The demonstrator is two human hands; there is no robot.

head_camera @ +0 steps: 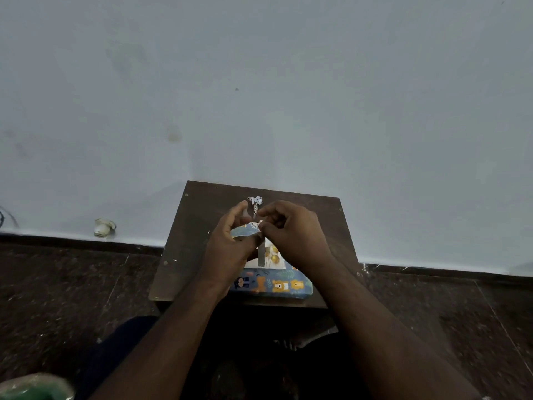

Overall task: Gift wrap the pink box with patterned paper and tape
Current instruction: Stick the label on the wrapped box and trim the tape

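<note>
Fingers, head view: those of the right hand [291, 232] are curled tight, tips pinching the upper end of a narrow strip of tape [261, 252] just above the parcel. Those of the left hand [230, 243] are partly curled, thumb raised and apart from the forefinger; the lower fingertips meet the same strip beside the right hand's pinch (whether they grip it or merely touch it cannot be told).

Tape: thin, flat, greyish, hanging straight down from the pinch over the parcel's top.

Wrapped box [274, 284]: rectangular, lying flat on the near half of the table [184, 241], directly under both hands. Its paper is blue, printed with orange bears and green leaves, smooth with soft rounded edges. A pale panel with gold round shapes shows on its top face; no pink surface is visible.

Paper scrap [255, 201]: small, crumpled, white with dark marks, at the table's far edge.

Table: small, square, dark brown wood, scuffed, set against a pale blue-grey wall [259, 82].

Floor [72, 298]: dark speckled stone, polished.
</note>
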